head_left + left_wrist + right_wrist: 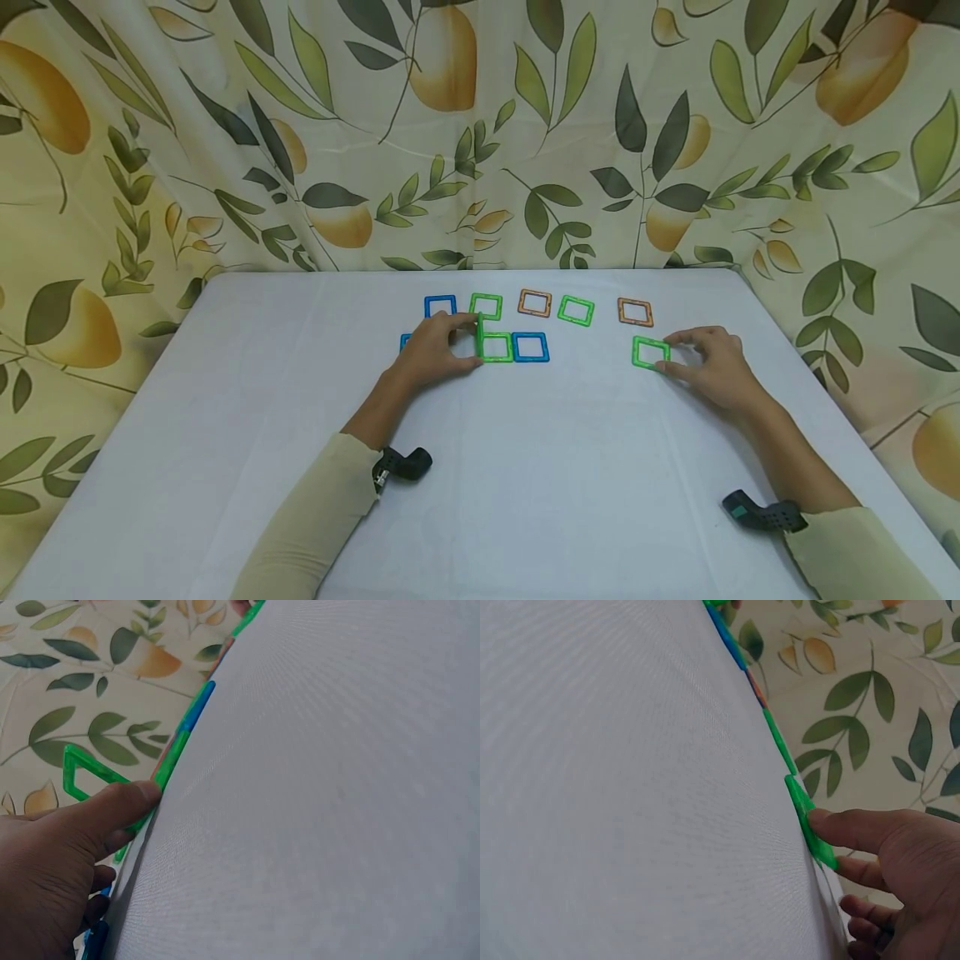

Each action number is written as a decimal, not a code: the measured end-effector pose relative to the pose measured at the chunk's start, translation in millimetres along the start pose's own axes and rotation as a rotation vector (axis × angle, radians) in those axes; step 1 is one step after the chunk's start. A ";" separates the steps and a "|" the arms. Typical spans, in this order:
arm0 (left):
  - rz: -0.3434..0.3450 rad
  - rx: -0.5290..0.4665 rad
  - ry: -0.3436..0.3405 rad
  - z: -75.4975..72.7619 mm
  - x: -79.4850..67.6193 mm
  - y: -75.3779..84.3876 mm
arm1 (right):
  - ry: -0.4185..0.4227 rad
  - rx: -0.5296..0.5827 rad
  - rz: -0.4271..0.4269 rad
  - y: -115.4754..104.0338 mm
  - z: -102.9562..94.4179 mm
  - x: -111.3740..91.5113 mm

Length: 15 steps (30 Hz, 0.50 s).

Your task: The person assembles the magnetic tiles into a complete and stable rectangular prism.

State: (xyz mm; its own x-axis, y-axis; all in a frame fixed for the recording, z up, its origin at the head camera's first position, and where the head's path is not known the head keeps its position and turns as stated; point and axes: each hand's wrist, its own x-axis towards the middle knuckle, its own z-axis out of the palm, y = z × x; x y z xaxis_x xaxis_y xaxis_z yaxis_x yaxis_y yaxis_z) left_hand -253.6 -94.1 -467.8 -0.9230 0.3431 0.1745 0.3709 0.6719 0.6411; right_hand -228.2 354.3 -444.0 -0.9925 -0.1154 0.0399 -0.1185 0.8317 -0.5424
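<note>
My left hand (pixel 431 354) pinches a green square frame tile (pixel 480 337) that stands upright on the table. Its open middle shows in the left wrist view, where the thumb presses low on the green frame (pixel 70 769). Against its right side lies a flat green square tile (pixel 497 359), with a blue square tile (pixel 531 359) touching that one's right edge. Farther right, my right hand (pixel 716 367) pinches another green square tile (pixel 636 352) by its right side. In the right wrist view this green tile (pixel 801 806) appears slightly tilted, thumb on top.
Along the white table's (pixel 570 467) back lie a blue tile (pixel 440 298), a green tile (pixel 486 296), an orange tile (pixel 535 292), a second green tile (pixel 576 322) and another orange tile (pixel 635 323). Another blue tile (pixel 404 342) is mostly hidden behind my left hand. A patterned curtain (pixel 480 183) hangs behind.
</note>
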 end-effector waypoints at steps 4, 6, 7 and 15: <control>0.006 0.006 -0.002 -0.5 -0.1 0.3 | 0.010 0.039 -0.024 -1.0 1.0 -0.8; 0.008 0.008 -0.001 -0.6 -0.2 0.5 | 0.012 0.056 -0.031 -1.9 1.0 -1.2; 0.008 0.009 -0.001 -0.8 -0.4 0.8 | 0.013 0.065 -0.030 -2.7 0.9 -1.7; 0.001 0.006 0.001 -1.3 -1.2 2.0 | 0.041 0.134 -0.014 -7.0 -0.9 -4.9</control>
State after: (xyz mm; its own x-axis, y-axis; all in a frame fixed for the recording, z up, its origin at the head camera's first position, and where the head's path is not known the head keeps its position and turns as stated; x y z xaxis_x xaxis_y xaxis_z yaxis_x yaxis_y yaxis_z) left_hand -251.9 -94.0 -465.7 -0.9226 0.3433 0.1758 0.3725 0.6752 0.6366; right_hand -222.5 349.6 -439.7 -0.9914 -0.1021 0.0815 -0.1305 0.7496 -0.6489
